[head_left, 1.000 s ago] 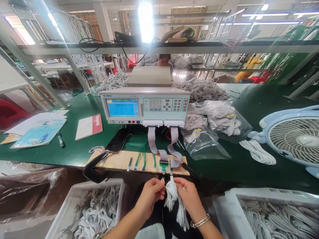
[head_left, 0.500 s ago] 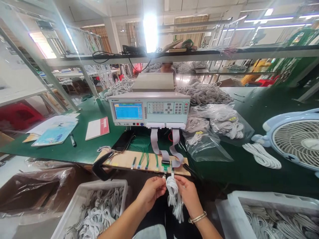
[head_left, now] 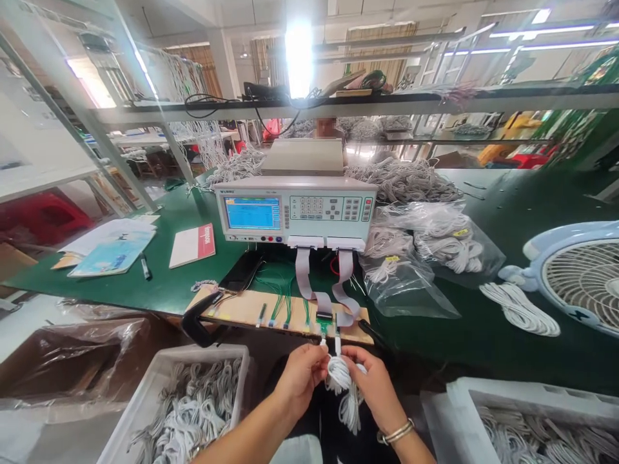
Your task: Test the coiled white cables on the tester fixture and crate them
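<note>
A coiled white cable (head_left: 339, 374) hangs between my hands at the front edge of the board. My left hand (head_left: 305, 370) is closed, its fingertips pinching one white connector (head_left: 324, 344) of the cable against the small green circuit board (head_left: 324, 328). My right hand (head_left: 370, 380) grips the cable bundle from the right, just under its other white plug (head_left: 338, 345), which meets a dark socket on the board's edge. Whether either plug is fully seated I cannot tell. Grey ribbon cables (head_left: 303, 274) run from the circuit board up to the tester (head_left: 297, 216) with a lit blue screen.
A wooden board (head_left: 227, 305) is clamped by a black clamp (head_left: 196, 322). White bins of cables stand left (head_left: 164, 354) and right (head_left: 464, 393). Bagged cables (head_left: 411, 283), a loose coil (head_left: 520, 309) and a fan (head_left: 580, 277) lie right; notebooks (head_left: 193, 246) lie left.
My left hand has pushed its connector up to the circuit board. The cable bundle has risen slightly, and my right fingers have closed further round it. The view has shifted a little.
</note>
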Motion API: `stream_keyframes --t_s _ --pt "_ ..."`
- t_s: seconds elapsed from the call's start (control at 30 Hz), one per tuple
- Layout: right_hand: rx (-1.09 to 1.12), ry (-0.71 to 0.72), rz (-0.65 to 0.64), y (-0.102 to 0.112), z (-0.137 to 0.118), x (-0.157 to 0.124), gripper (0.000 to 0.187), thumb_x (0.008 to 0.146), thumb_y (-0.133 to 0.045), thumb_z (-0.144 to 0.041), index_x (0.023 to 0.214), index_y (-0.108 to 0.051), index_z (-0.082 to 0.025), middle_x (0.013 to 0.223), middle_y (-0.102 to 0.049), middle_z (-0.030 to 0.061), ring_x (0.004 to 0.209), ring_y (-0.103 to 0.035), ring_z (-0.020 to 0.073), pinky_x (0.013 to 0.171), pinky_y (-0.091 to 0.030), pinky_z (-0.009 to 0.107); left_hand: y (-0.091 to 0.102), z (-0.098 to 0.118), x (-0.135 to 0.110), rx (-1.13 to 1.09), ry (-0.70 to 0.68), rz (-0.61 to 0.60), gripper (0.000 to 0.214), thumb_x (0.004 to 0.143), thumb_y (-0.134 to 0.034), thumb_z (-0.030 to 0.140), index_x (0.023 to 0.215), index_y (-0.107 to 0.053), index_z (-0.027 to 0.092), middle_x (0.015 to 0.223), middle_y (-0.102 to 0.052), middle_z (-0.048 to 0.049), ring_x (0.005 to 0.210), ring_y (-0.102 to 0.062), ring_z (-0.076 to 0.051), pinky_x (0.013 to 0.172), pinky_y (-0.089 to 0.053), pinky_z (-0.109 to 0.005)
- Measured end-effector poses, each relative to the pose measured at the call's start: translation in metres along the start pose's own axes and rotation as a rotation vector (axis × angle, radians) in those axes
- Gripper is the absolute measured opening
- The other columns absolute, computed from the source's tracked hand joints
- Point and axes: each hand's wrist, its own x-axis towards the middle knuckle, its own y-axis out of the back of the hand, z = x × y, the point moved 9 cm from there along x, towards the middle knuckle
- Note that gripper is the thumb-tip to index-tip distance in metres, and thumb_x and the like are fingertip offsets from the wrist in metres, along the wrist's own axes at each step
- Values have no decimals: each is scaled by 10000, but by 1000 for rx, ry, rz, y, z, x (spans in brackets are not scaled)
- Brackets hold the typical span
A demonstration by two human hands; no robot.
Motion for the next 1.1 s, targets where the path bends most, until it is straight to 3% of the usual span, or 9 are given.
stream_keyframes --t_s 0.37,0.6,0.83,1.1 --pt "19 0 -7 -1 4 2 271 696 -568 -361 835 -632 -138 709 -635 47 683 -571 203 624 -451 278 4 -4 7 29 9 28 220 582 -660 240 560 -473 127 492 -495 14 427 -431 -48 417 -337 -154" --pt "97 -21 -3 -5 5 2 318 668 -595 -380 868 -636 -136 746 -650 61 668 -562 200 614 -440 275 1 0 1 -59 -159 37 284 546 -688 336 563 -487 136 529 -483 36 475 -430 -53 492 -340 -180" --pt "195 -112 -96 -17 -2 7 369 693 -544 -454 857 -645 -139 688 -647 53 640 -562 199 602 -435 278 -6 0 6 122 49 -102 356 603 -618 434 762 -606 116 610 -490 8 469 -370 -40 464 -268 -174" --pt "108 -73 -180 -19 11 27 374 654 -579 -472 819 -666 -148 668 -650 62 654 -566 228 632 -436 309 -11 12 14 191 -50 -81 467 585 -561 549 712 -631 105 512 -443 13 422 -298 -52 439 -200 -193"
